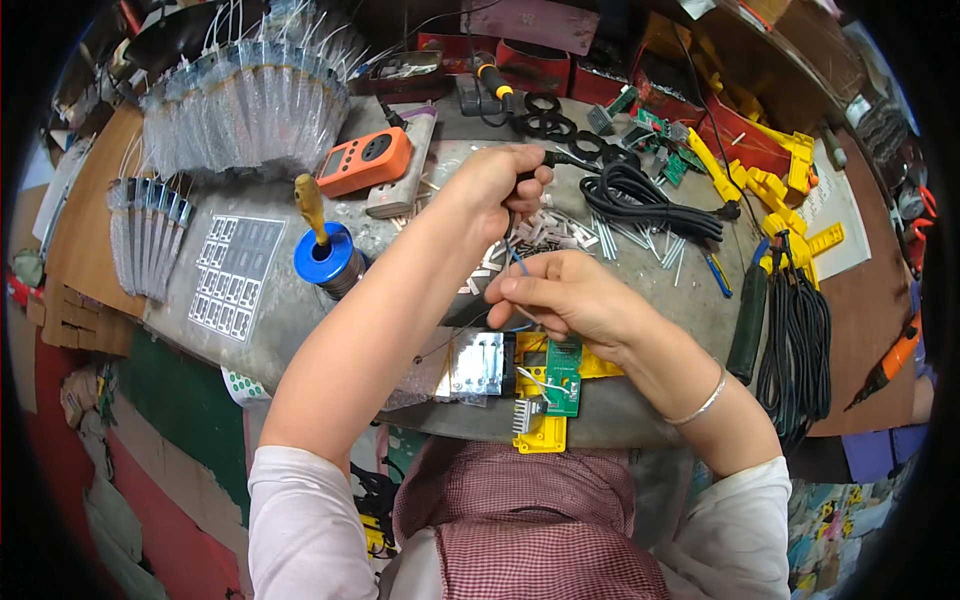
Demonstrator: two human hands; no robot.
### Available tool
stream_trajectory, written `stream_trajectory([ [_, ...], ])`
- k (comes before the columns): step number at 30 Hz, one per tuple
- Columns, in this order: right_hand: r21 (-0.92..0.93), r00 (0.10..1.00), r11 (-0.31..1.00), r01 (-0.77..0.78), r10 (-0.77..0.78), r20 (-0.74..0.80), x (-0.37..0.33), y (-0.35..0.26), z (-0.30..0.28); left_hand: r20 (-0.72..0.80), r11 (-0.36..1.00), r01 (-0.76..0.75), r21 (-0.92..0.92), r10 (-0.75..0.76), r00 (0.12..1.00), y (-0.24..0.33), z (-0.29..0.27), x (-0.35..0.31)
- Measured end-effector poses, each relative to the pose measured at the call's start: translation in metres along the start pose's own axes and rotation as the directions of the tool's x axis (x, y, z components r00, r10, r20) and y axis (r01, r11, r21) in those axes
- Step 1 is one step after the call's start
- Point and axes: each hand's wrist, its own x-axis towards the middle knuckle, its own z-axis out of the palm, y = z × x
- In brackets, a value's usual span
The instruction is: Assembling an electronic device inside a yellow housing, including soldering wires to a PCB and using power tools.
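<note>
My left hand point(500, 185) is closed around a black power cable point(567, 160), which runs off toward a coil lying to the right. From under that hand the cable's stripped end hangs down, with a thin blue wire point(517, 262) showing. Just below, my right hand point(565, 295) pinches the thin wires between thumb and fingers. Nearer to me lies a yellow plastic housing point(540, 435) with a green circuit board point(565, 380), a finned metal heat sink point(527, 413) and white wires. A shiny metal-faced part in clear wrap point(475, 363) sits beside it.
Small white sleeves point(560, 230) are strewn behind my hands. A blue solder spool point(325, 255), an orange meter point(365, 160) and wrapped parts point(250, 105) stand left. Coiled black cable point(640, 200), yellow housings point(775, 185) and hanging black cables point(795, 350) lie right. Red bins point(533, 68) line the back.
</note>
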Motion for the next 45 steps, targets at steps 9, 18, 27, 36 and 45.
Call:
stream_trajectory([
  [9,-0.221,0.995,0.975,0.012,-0.034,-0.096,-0.016,0.01,-0.018,-0.057,0.484,-0.241,0.841,0.523,0.851,-0.016,-0.034,-0.012],
  [18,-0.48,0.994,0.877,-0.014,-0.038,-0.098,-0.013,-0.003,-0.021,0.372,0.257,-0.498,0.828,0.412,0.832,-0.02,0.002,-0.113],
  [27,-0.443,1.0,0.897,0.001,-0.007,-0.012,-0.015,0.0,-0.039,0.355,0.158,-0.454,0.877,0.424,0.833,-0.035,-0.015,-0.1],
  [36,-0.811,0.674,0.045,-0.583,-0.53,-0.514,-0.118,0.048,-0.183,-0.125,0.851,-0.052,0.523,0.137,0.983,-0.029,-0.029,-0.099],
  [45,-0.775,0.599,0.217,-0.594,-0.524,-0.605,-0.115,0.071,-0.185,-0.102,0.955,-0.069,0.289,0.102,0.99,-0.034,-0.04,-0.103],
])
